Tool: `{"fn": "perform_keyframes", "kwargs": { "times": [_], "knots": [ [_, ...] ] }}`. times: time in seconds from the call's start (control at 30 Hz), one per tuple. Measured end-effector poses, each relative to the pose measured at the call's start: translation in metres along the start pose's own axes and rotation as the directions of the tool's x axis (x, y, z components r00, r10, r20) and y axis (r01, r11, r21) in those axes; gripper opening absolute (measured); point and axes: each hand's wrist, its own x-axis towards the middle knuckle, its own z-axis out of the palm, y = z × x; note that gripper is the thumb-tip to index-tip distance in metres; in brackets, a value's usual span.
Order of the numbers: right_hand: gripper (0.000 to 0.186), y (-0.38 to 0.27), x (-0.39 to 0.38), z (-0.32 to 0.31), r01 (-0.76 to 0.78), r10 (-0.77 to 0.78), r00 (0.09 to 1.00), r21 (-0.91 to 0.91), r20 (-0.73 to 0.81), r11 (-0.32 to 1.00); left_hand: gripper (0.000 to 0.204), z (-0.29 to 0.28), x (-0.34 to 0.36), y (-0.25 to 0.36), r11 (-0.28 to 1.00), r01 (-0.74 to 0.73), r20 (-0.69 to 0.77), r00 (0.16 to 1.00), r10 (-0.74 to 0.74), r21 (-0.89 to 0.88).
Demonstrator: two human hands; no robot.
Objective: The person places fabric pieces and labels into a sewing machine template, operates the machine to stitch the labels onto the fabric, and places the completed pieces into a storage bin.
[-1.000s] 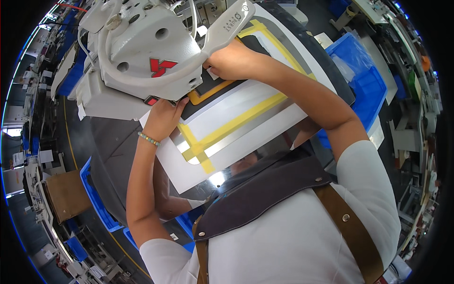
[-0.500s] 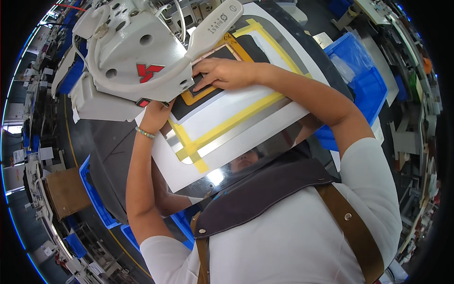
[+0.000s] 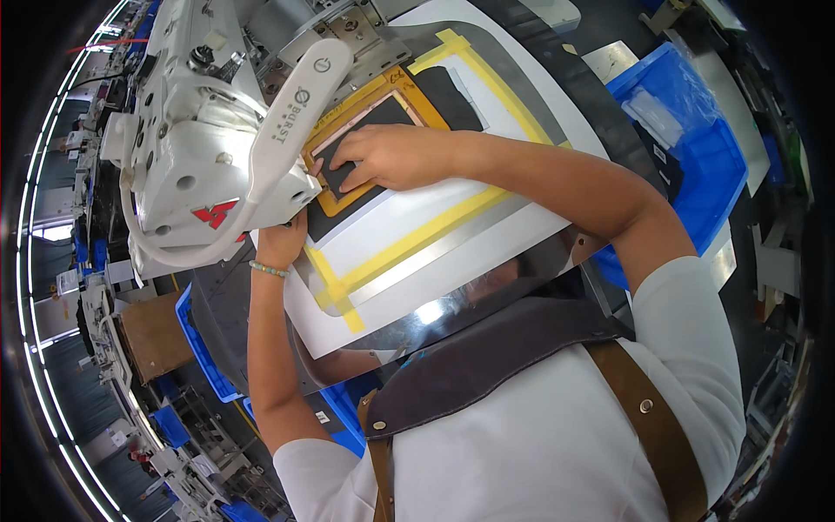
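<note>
A yellow rectangular frame [image 3: 428, 106] lies on a dark sheet beside the white machine head [image 3: 174, 178]. Inside the frame is a flat dark piece [image 3: 389, 114] with a pale pinkish border. My right hand [image 3: 396, 158] rests over the frame's near side, its fingers spread and lying on the dark piece. My left hand [image 3: 280, 244] reaches up under the machine head at the frame's left. Most of its fingers are hidden there, so what they touch cannot be made out. Strips of yellow tape [image 3: 426, 228] edge the white sheet under the frame.
A shiny metal plate [image 3: 435, 317] extends along the table's near edge, close to my apron. A blue bin [image 3: 709, 165] with clear plastic bags stands at the right. A pale handle-shaped arm [image 3: 300, 96] juts from the machine above the frame's left side.
The view has shifted, and the machine head now appears farther left, uncovering more of the frame. My right hand stays on the dark piece; my left stays by the machine.
</note>
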Motion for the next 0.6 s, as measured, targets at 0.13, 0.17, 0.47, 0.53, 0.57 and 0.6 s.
{"fn": "perform_keyframes", "kwargs": {
  "times": [0.13,0.17,0.47,0.53,0.57,0.6],
  "knots": [
    [0.038,0.000,0.001,0.000,0.020,-0.019,1.000,-0.012,0.007,1.000,0.046,-0.009,0.007,0.012,0.990,-0.116,0.019,0.993,0.114,0.075],
    [0.038,-0.001,0.001,0.000,0.021,-0.021,1.000,-0.010,0.003,1.000,0.054,-0.009,0.008,0.013,0.996,-0.084,0.052,0.995,0.083,0.012],
    [0.039,-0.004,0.022,-0.025,-0.077,0.077,0.960,-0.010,0.270,0.997,0.050,-0.003,0.009,-0.026,0.999,-0.036,0.074,0.997,0.037,-0.023],
    [0.038,-0.005,0.027,-0.027,-0.128,0.136,0.925,-0.046,0.354,0.991,0.045,0.000,0.004,-0.042,0.999,-0.033,0.039,0.999,0.031,0.040],
    [0.038,-0.004,0.028,-0.028,-0.124,0.133,0.926,-0.047,0.353,0.991,0.046,0.000,0.004,-0.044,0.997,-0.023,0.050,0.999,0.020,0.069],
    [0.038,-0.004,0.029,-0.028,-0.108,0.124,0.926,-0.066,0.355,0.992,0.047,-0.002,0.004,-0.046,0.995,-0.012,0.060,0.998,0.006,0.100]
  ]
}}
